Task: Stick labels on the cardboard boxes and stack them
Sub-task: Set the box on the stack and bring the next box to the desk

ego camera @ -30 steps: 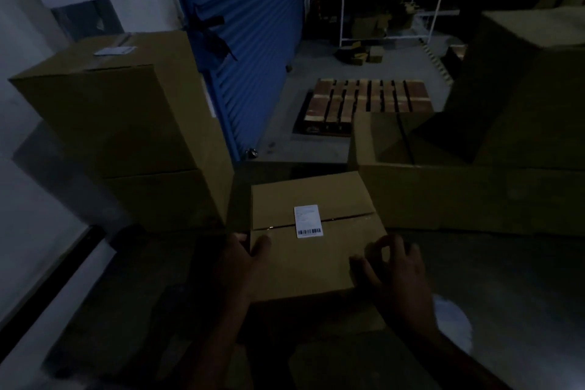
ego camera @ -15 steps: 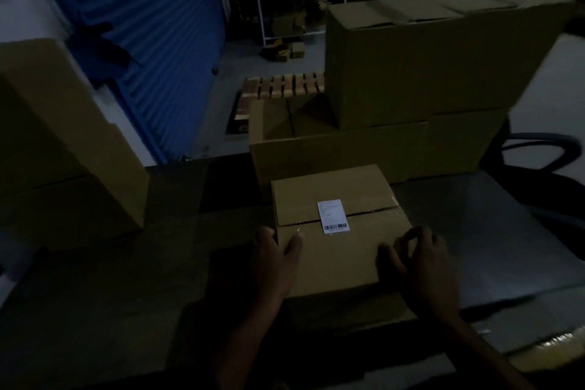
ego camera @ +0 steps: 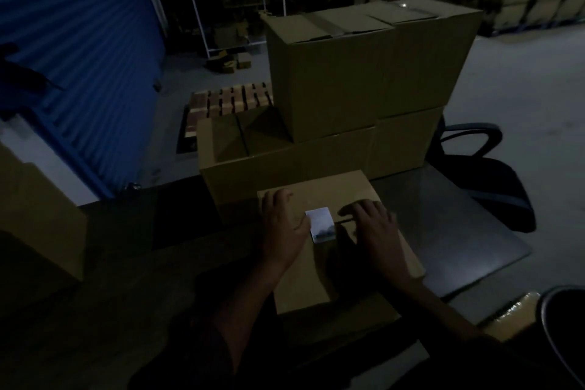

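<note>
Both hands have been brought up from the near edge onto the top of the small cardboard box [ego camera: 335, 250], which sits on the dark table [ego camera: 459, 231] just in front of the stacked boxes [ego camera: 364, 73]. The left hand [ego camera: 283, 228] is laid flat beside the white label [ego camera: 320, 225], fingers relaxed; the right hand [ego camera: 373, 231] is spread flat too, nothing grasped. The label is seemingly being smoothed down, so stacking is judged to come next.
</note>
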A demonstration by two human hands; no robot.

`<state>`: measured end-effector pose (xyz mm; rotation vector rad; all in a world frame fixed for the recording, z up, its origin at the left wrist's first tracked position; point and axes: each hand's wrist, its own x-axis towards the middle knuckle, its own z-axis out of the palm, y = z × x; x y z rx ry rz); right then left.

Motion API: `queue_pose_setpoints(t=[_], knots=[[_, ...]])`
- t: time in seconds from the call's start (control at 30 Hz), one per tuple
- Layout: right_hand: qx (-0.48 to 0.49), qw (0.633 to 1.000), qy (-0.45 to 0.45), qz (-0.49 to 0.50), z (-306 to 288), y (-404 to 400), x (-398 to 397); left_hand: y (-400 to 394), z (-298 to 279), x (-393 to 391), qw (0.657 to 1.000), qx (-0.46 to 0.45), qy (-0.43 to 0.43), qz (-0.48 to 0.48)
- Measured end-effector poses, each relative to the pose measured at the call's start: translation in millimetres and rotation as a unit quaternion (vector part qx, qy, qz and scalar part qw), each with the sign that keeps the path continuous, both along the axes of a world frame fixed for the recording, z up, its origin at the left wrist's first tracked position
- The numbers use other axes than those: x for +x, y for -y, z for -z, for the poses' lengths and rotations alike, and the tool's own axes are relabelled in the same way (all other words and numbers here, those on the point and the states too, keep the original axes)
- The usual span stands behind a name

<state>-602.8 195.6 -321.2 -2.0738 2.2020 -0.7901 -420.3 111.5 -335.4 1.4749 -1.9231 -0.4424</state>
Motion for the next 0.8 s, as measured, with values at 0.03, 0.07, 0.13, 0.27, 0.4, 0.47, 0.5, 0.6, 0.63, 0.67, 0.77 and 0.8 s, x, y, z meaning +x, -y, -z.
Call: queue_pose_setpoints(t=[0.03, 0.07, 0.13, 0.27, 0.4, 0.47, 0.5, 0.6, 0.63, 0.67, 0.77, 0.8], knots=[[0.008, 1.000, 0.026, -0.011, 1, 10, 4, 8, -3, -3, 1.000, 0.013, 0.007, 0.020], [0.015, 0.999, 0.046, -0.017, 2, 20, 7, 16, -1, -5, 0.999, 0.023, 0.014, 0.034], [0.027, 0.999, 0.032, -0.006, 12, 35, 11, 24, 3, -8, 0.998, 0.020, 0.032, 0.051], [0.032, 0.999, -0.032, 0.028, 29, 43, 13, 22, 15, -7, 0.995, -0.021, 0.051, 0.082], [0.037, 0.998, -0.042, 0.027, 28, 44, 11, 22, 19, -2, 0.996, -0.013, 0.008, 0.091], [0.026, 0.998, -0.038, 0.045, 28, 45, 13, 23, 20, -1, 0.996, -0.007, -0.013, 0.093], [0.022, 0.998, -0.030, 0.055, 28, 44, 14, 22, 21, -1, 0.995, -0.005, -0.017, 0.097], [0.040, 0.997, -0.046, 0.052, 29, 45, 13, 20, 21, 0, 0.995, -0.012, -0.018, 0.099], [0.053, 0.996, -0.059, 0.046, 29, 46, 12, 20, 20, 0, 0.995, -0.017, -0.014, 0.099], [0.061, 0.995, -0.065, 0.042, 28, 47, 11, 20, 21, 0, 0.995, -0.019, -0.011, 0.100], [0.049, 0.997, -0.044, 0.049, 24, 49, 16, 21, 19, 0, 0.994, -0.014, -0.017, 0.106], [0.048, 0.997, -0.041, 0.050, 24, 48, 18, 21, 20, 0, 0.994, -0.014, -0.024, 0.105]])
